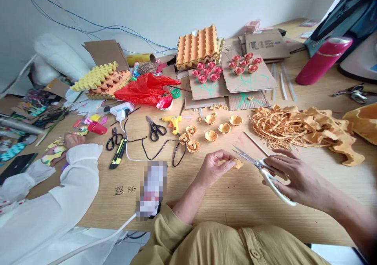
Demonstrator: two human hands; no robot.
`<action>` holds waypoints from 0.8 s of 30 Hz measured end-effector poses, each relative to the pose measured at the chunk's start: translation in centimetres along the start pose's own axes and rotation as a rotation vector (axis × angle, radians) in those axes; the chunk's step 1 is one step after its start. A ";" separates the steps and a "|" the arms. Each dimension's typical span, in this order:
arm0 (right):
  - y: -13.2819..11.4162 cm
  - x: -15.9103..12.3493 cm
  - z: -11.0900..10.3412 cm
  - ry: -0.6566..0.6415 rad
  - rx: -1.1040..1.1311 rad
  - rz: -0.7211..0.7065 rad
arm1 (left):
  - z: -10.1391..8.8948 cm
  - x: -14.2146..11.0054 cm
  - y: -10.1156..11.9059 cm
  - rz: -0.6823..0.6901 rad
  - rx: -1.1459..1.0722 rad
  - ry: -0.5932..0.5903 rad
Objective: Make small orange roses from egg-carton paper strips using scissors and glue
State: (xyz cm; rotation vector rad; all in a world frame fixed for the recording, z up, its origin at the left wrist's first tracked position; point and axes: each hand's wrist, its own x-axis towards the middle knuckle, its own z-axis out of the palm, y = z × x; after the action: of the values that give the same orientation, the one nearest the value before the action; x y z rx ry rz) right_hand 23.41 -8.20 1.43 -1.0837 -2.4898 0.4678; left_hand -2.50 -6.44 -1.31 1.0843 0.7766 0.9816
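Pale wood-grain counter [229, 210] carries everything; near edge runs along the wearer's waist, far edge along the wall. Co-worker's loose white sleeve [81, 174] rests over the left end, so that end is likely a separate workspace.

Tangled heap of orange pulp strips and ragged offcuts [312, 127] lies toward the right end, beside the cutting hand, probably so scrap is in reach. Bumpy orange egg-tray stack [197, 46] sits at the far edge, out of the way. In front of it, flat brown cardboard panels [246, 79] hold red cupped flowers above green drawn lines, lying flat, presumably so nothing slides.

Right hand [297, 176] is curled through the handles of white-handled steel scissors [259, 164]; blades slightly parted, aimed left. Left hand [216, 166] pinches thumb to forefinger, holding one end, likely to leave the rest exposed to the blades.

Yellow plastic glue gun [172, 122] lies mid-counter, near the orange cupped pulp flowers [224, 128], which are spaced apart, maybe to protect petals. Thin pale wooden stick [255, 143] shows beside the right hand; can't tell if gripped.

Smallest: small orange pulp piece [238, 163], in the left fingertips above the counter's near half, just off the scissor tips.
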 end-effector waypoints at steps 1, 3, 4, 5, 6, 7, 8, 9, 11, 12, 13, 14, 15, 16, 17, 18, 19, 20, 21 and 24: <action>-0.1 0.0 -0.1 -0.027 -0.002 -0.004 | 0.0 0.0 0.0 0.003 -0.017 -0.007; -0.2 0.0 -0.2 -0.080 -0.018 -0.013 | 0.1 0.0 0.0 0.005 -0.035 -0.010; -0.3 0.0 -0.2 -0.089 -0.024 -0.014 | 0.1 0.0 0.0 0.005 -0.039 -0.010; -0.4 0.1 -0.3 -0.093 -0.029 -0.014 | 0.1 0.0 0.0 0.002 -0.039 -0.012; -0.5 0.2 -0.3 -0.095 -0.032 -0.015 | 0.1 0.0 0.1 -0.003 -0.034 -0.014; -0.6 0.3 -0.3 -0.092 -0.034 -0.015 | 0.2 0.0 0.2 -0.007 -0.023 -0.018; -0.7 0.4 -0.4 -0.087 -0.038 -0.017 | 0.2 -0.1 0.3 -0.009 -0.008 -0.022; -0.7 0.5 -0.4 -0.081 -0.044 -0.020 | 0.1 -0.1 0.3 -0.007 0.013 -0.023; -0.9 0.6 -0.6 -0.071 -0.062 -0.033 | 0.1 -0.1 0.5 0.007 0.060 -0.021; -0.9 0.7 -0.7 -0.067 -0.073 -0.040 | 0.1 -0.2 0.5 0.016 0.081 -0.020; -0.9 0.7 -0.7 -0.064 -0.086 -0.046 | 0.0 -0.2 0.6 0.024 0.099 -0.020; -0.9 0.7 -0.8 -0.061 -0.097 -0.051 | 0.0 -0.2 0.6 0.028 0.113 -0.022; -0.9 0.7 -0.9 -0.059 -0.106 -0.053 | 0.0 -0.2 0.6 0.031 0.123 -0.025; -0.9 0.6 -0.9 -0.059 -0.114 -0.053 | 0.0 -0.2 0.7 0.031 0.129 -0.028; -0.9 0.6 -0.9 -0.059 -0.119 -0.055 | 0.0 -0.2 0.7 0.031 0.134 -0.028; -0.9 0.6 -0.9 -0.061 -0.121 -0.057 | 0.0 -0.2 0.7 0.029 0.136 -0.027; -0.9 0.5 -0.9 -0.061 -0.121 -0.063 | 0.0 -0.2 0.8 0.027 0.135 -0.026; -0.9 0.5 -1.0 -0.061 -0.121 -0.069 | 0.0 -0.2 0.8 0.024 0.133 -0.024; -0.9 0.5 -1.0 -0.059 -0.122 -0.075 | 0.1 -0.2 0.8 0.022 0.131 -0.021; -0.9 0.5 -1.0 -0.052 -0.118 -0.089 | 0.1 -0.2 0.8 0.022 0.126 -0.024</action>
State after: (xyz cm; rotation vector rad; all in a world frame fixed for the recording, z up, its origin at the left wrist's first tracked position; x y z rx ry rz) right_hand 23.03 -8.21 2.80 -1.0103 -2.6273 0.3304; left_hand -2.67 -6.51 -0.52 1.2136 0.8174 0.9465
